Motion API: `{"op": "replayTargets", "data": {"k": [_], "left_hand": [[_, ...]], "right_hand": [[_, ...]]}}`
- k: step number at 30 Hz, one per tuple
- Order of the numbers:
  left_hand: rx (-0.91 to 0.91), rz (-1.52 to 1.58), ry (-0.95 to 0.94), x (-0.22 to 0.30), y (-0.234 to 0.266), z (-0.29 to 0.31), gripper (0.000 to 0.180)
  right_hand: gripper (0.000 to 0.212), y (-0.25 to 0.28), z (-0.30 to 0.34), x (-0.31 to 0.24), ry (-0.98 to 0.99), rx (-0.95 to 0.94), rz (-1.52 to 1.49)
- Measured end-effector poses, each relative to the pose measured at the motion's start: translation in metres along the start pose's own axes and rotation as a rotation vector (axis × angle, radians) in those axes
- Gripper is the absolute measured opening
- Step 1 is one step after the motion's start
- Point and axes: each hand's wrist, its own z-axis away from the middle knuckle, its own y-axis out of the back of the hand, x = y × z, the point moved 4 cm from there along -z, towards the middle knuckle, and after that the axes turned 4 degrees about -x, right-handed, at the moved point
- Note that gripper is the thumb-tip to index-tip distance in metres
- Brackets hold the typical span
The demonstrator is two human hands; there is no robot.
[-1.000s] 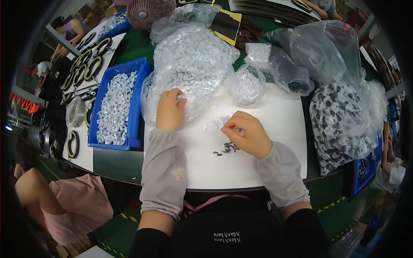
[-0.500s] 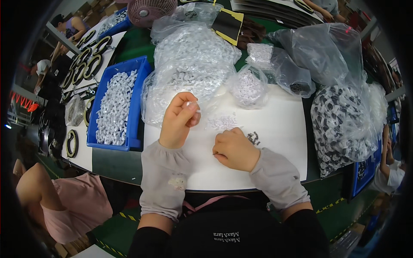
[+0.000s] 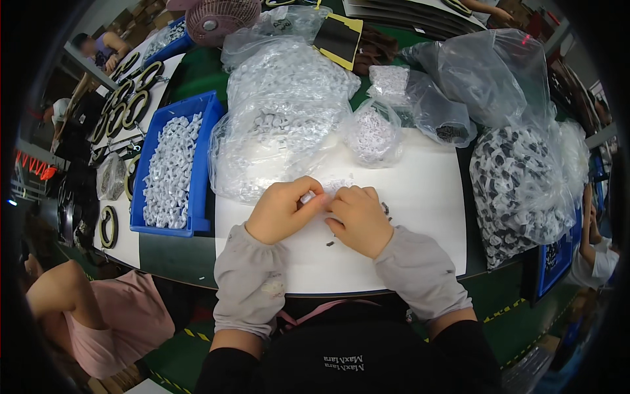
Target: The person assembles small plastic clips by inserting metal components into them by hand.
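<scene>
Over the white sheet (image 3: 420, 249), my left hand (image 3: 281, 211) and my right hand (image 3: 362, 220) meet at the fingertips. Thumb and fingers of my left hand pinch a small white plastic part, mostly hidden now. My right hand is closed beside it, and what it holds, if anything, is too small to make out. A tiny dark piece (image 3: 330, 243) lies on the sheet below my right hand. Partly hidden behind my hands are loose small white pieces (image 3: 341, 179) and a few small dark pieces (image 3: 386, 210).
A blue bin (image 3: 203, 157) of white plastic parts stands left. Beyond my hands lie a large clear bag (image 3: 282, 118) of white parts and a small bag (image 3: 373, 136). To the right is a bag of black-and-white parts (image 3: 515, 190). A person in pink (image 3: 128, 315) sits at lower left.
My left hand has come down and to the right, from raised and apart to touching my right hand. A tiny dark piece now shows on the sheet. The whole view has shifted slightly.
</scene>
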Motion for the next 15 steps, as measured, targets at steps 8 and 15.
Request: {"op": "replayTargets", "data": {"k": [8,15], "left_hand": [[-0.05,-0.112,0.043,-0.007,0.0,0.0,0.011],[-0.029,-0.073,-0.016,-0.006,-0.004,-0.001,0.013]], "right_hand": [[0.01,-0.006,0.002,0.008,-0.075,0.035,-0.006],[0.006,0.006,-0.008,0.015,-0.189,0.063,-0.512]]}}
